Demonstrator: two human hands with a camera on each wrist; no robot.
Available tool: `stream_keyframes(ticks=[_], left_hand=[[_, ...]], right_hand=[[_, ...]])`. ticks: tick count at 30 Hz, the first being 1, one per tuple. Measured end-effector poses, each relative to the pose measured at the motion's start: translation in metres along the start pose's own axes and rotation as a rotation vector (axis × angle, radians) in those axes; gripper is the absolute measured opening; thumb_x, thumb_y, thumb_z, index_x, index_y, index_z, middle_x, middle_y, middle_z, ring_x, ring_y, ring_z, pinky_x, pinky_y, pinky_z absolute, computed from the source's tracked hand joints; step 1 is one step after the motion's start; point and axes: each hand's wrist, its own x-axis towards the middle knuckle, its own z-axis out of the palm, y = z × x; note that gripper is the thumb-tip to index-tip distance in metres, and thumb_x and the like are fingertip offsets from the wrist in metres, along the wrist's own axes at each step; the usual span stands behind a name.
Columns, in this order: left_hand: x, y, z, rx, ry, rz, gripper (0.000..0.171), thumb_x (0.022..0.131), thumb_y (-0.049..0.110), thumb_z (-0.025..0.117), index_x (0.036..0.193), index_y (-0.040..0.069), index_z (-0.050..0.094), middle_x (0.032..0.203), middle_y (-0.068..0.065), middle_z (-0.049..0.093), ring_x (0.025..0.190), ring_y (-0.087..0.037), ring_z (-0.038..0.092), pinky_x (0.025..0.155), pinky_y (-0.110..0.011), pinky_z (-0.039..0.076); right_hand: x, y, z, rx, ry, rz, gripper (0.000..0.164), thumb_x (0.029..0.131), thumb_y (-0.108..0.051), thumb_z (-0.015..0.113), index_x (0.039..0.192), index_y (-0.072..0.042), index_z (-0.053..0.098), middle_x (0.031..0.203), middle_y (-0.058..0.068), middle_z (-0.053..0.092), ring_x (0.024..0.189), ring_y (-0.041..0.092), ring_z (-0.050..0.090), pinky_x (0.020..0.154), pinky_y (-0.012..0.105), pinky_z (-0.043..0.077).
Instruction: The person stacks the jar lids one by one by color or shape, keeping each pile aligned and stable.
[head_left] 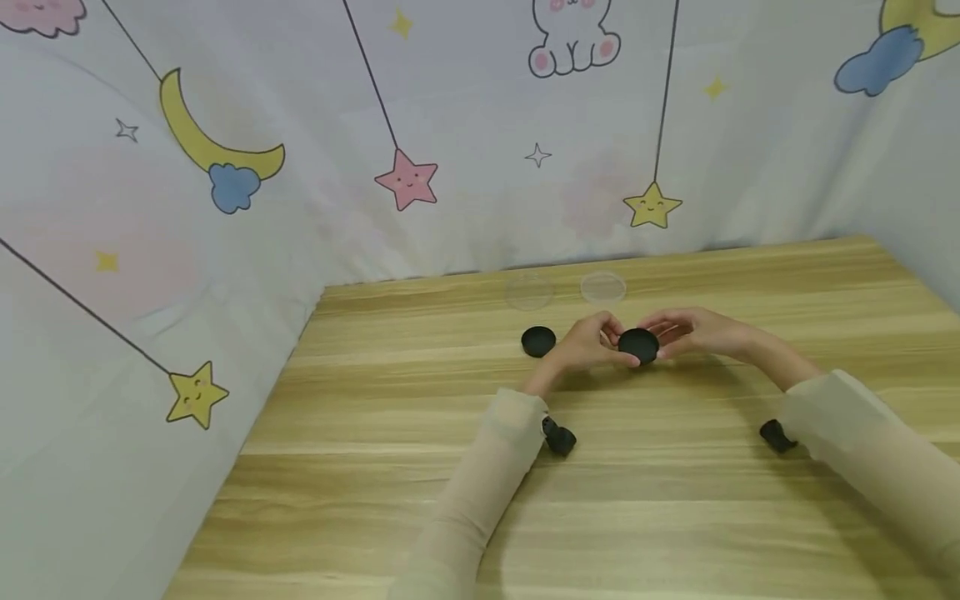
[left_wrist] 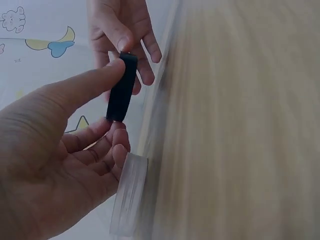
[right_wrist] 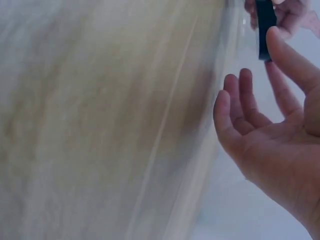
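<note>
A black round lid (head_left: 637,346) with a low rim is held just above the table between both hands. The left hand (head_left: 588,343) pinches its left side, thumb on the near edge and fingers at the far edge. On the opposite side, the right hand (head_left: 701,331) grips the edge between thumb and index finger, its other fingers spread loosely. Seen edge-on in the left wrist view, the lid (left_wrist: 122,90) looks thin and flat. Another black round lid (head_left: 538,342) lies on the table left of the left hand.
Two clear round pieces, one (head_left: 530,292) on the left and one (head_left: 603,287) on the right, lie near the back edge of the wooden table (head_left: 375,467). A printed curtain (head_left: 465,108) hangs behind. Both wrists wear small black cameras.
</note>
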Motion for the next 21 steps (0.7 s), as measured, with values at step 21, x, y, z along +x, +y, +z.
stream_keyframes(ticks=[21], left_hand=[[0.003,0.002,0.012,0.177,0.006,-0.037,0.041,0.079,0.028,0.082,0.105,0.006,0.06,0.095,-0.001,0.061,0.083,-0.007,0.053,0.073,-0.013,0.042]], right_hand=[[0.004,0.012,0.002,-0.062,-0.008,0.045,0.055,0.085,-0.019,0.074,0.133,-0.001,0.055,0.13,0.016,0.06,0.105,0.014,0.05,0.088,0.02,0.041]])
